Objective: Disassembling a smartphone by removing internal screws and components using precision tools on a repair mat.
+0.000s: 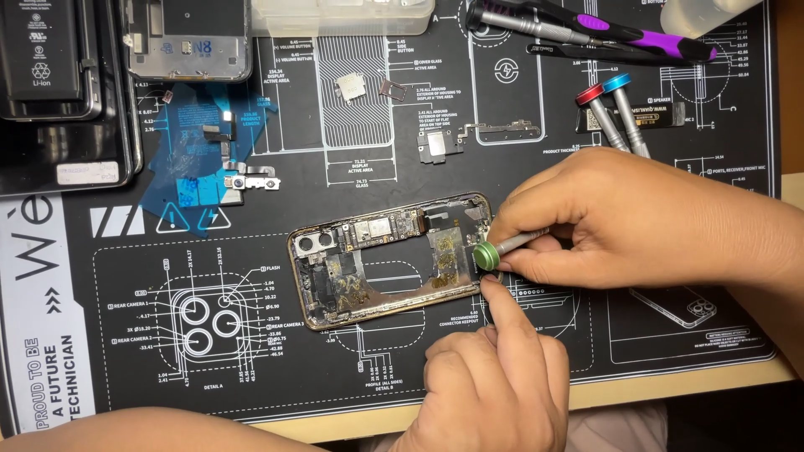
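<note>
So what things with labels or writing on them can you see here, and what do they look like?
Work mat: covers the table, black with white line drawings and a white strip on its left edge.
Battery: top left corner, black rectangle with small white print.
White sticker: below the battery on a dark tray, small rectangle.
Blue film: upper left on the mat, see-through blue with warning triangles.

A black printed repair mat (352, 117) is laid on the table. A purple-handled screwdriver (603, 29) is placed at the top. Two drivers, red-capped (596, 105) and blue-capped (624, 100), are set beside it. A battery (42, 59) is positioned top left.
</note>
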